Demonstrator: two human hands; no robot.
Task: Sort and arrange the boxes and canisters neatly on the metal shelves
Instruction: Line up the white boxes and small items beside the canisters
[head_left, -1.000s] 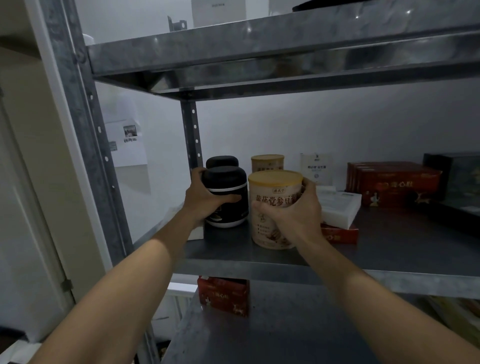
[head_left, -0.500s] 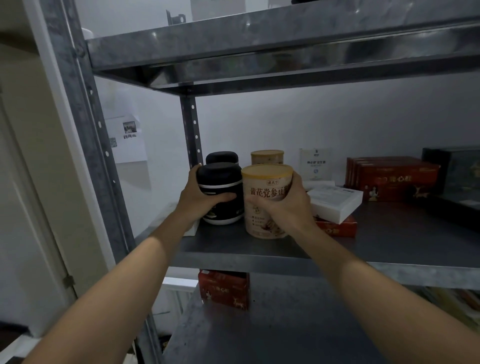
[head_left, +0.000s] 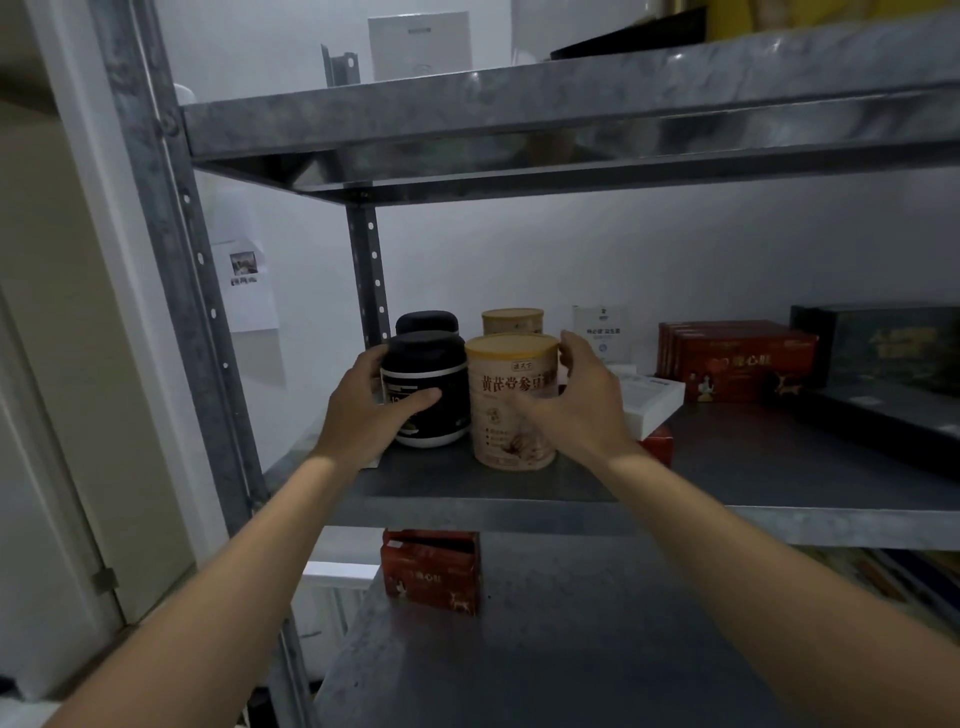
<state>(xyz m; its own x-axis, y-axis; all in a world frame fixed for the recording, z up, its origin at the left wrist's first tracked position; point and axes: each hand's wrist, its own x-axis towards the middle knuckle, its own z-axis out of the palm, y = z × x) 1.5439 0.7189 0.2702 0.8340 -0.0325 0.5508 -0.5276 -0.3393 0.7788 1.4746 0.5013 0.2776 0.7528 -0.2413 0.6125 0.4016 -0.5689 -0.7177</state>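
On the middle metal shelf (head_left: 571, 512), a black canister (head_left: 431, 374) with a white band stands at the left, and my left hand (head_left: 366, 415) grips its side. Right beside it stands a beige canister (head_left: 506, 395) with a printed label, resting on the shelf. My right hand (head_left: 579, 402) is at that canister's right side with fingers spread and loosened; the thumb is blurred in front of the label. A second black canister (head_left: 427, 319) and a second beige canister (head_left: 511, 319) stand directly behind the front pair.
A white box (head_left: 652, 397) lies on a red box (head_left: 658, 449) just right of my right hand. Red boxes (head_left: 737, 358) and a dark box (head_left: 878, 343) fill the shelf's right. The upper shelf (head_left: 571, 114) hangs overhead. Another red box (head_left: 430, 571) sits on the lower shelf.
The beige canister moved left and back until it stands next to the black one. My right hand has loosened its grip on it. My left hand keeps hold of the black canister.
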